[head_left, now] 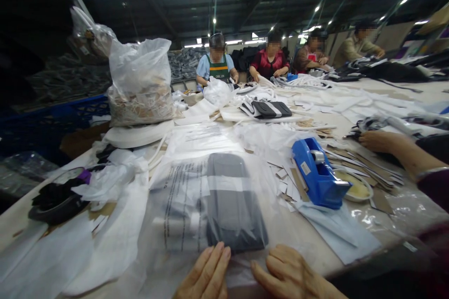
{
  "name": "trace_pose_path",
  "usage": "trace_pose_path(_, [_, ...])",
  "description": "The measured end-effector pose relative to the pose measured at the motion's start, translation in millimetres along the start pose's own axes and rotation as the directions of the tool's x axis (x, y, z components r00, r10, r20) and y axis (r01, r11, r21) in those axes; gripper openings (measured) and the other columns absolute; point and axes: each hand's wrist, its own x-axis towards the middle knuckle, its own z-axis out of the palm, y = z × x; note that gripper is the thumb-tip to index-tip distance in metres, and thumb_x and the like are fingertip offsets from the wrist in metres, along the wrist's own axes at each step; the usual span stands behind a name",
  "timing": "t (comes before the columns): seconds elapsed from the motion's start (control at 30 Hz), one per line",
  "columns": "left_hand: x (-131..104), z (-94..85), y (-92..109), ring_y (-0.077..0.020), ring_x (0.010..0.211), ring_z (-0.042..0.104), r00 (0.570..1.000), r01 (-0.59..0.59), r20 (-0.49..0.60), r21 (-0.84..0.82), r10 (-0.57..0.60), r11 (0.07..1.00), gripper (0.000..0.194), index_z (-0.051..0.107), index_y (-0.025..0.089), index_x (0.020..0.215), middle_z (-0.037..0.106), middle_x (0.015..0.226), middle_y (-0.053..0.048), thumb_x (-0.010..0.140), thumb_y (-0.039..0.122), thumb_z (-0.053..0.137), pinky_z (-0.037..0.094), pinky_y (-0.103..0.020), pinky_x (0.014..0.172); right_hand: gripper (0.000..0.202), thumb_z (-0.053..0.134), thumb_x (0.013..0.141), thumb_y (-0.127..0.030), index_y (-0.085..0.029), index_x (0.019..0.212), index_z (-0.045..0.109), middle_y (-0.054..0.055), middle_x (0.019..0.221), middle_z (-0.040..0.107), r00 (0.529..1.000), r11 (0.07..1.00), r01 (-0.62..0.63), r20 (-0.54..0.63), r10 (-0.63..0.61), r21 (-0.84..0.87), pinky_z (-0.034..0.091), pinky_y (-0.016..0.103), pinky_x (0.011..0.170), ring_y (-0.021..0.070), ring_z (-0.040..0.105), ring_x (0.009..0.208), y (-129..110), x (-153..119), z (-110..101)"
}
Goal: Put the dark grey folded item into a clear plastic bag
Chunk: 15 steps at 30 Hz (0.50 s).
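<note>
A long worktable point(403, 91) ran away from the camera toward twelve o'clock, its near edge cut off by the bottom of the frame and its left edge falling to a dark aisle at nine o'clock. Four seated people worked along the far end. Open surface was scarce: loose white sheets point(108, 243) lay to the left, paper and cardboard scraps to the right, and only a narrow bare strip showed beside the packet at four o'clock. A bulging clear sack of scraps point(140, 84) stood at eleven o'clock. A blue tape dispenser point(317, 175) sat at two o'clock, just beside a shallow dish. A co-worker's hand point(379, 141) rested on dark cloth at three o'clock.

At centre lay a clear plastic bag point(182, 205) printed with lines of black text, flat on the table, holding a folded garment point(231, 201) in dark grey crossed by a paler band. Both hands pressed flat on the bag's near end, fingers stretched out and clasping nothing: the left hand point(206, 273) touching the garment's lower edge, the right hand point(287, 273) just beside it at five o'clock.
</note>
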Motion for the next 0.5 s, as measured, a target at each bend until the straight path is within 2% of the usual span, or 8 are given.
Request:
trace_pose_path(0.17, [-2, 8.4, 5, -0.0156, 0.094, 0.065, 1.000, 0.000, 0.001, 0.007, 0.000, 1.000, 0.031, 0.058, 0.013, 0.070, 0.070, 0.091, -0.006, 0.082, -0.002, 0.034, 0.050, -0.025, 0.092, 0.035, 0.023, 0.094, -0.008, -0.013, 0.089, 0.057, 0.000, 0.058, 0.055, 0.996, 0.998, -0.057, -0.073, 0.056, -0.013, 0.032, 0.027, 0.048, 0.0129, 0.048, 0.049, -11, 5, 1])
trace_pose_path(0.23, [0, 11.0, 7, -0.0159, 0.092, 0.066, 1.000, -0.005, 0.010, 0.034, 0.005, 0.999, 0.033, 0.058, 0.012, 0.070, 0.070, 0.089, -0.007, 0.085, -0.001, 0.031, 0.047, -0.027, 0.097, 0.036, 0.025, 0.093, -0.008, -0.015, 0.079, 0.057, 0.001, 0.059, 0.055, 0.993, 0.995, -0.092, -0.080, 0.089, -0.031, 0.032, 0.027, 0.050, 0.0132, 0.048, 0.051, -17, 8, 5])
trace_pose_path(0.3, [2, 13.6, 9, -0.0161, 0.088, 0.067, 0.999, -0.012, -0.040, 0.061, 0.014, 0.998, 0.036, 0.055, 0.013, 0.068, 0.070, 0.086, -0.008, 0.087, 0.001, 0.027, 0.041, -0.031, 0.102, 0.036, 0.027, 0.092, -0.008, -0.016, 0.071, 0.055, 0.000, 0.057, 0.052, 0.992, 0.993, -0.109, -0.063, 0.106, -0.045, 0.031, 0.027, 0.050, 0.0129, 0.045, 0.049, -21, 8, 11])
trace_pose_path(0.4, [2, 15.6, 8, -0.0153, 0.082, 0.068, 0.995, -0.040, -0.086, 0.103, 0.049, 0.994, 0.037, 0.056, 0.013, 0.073, 0.071, 0.081, -0.007, 0.088, 0.001, 0.026, 0.033, -0.036, 0.109, 0.038, 0.028, 0.091, -0.005, -0.014, 0.069, 0.057, 0.000, 0.054, 0.050, 0.993, 0.997, -0.077, -0.086, 0.076, -0.011, 0.027, 0.027, 0.046, 0.0125, 0.042, 0.046, -23, 6, 18])
trace_pose_path(0.5, [2, 13.5, 6, -0.0143, 0.083, 0.068, 0.998, -0.057, 0.035, 0.101, 0.054, 0.993, 0.037, 0.061, 0.013, 0.081, 0.071, 0.084, -0.004, 0.088, 0.000, 0.026, 0.027, -0.036, 0.112, 0.042, 0.024, 0.093, -0.007, -0.013, 0.070, 0.059, 0.000, 0.052, 0.050, 0.994, 0.997, -0.070, -0.089, 0.071, 0.010, 0.027, 0.028, 0.044, 0.0128, 0.041, 0.046, -20, 5, 20])
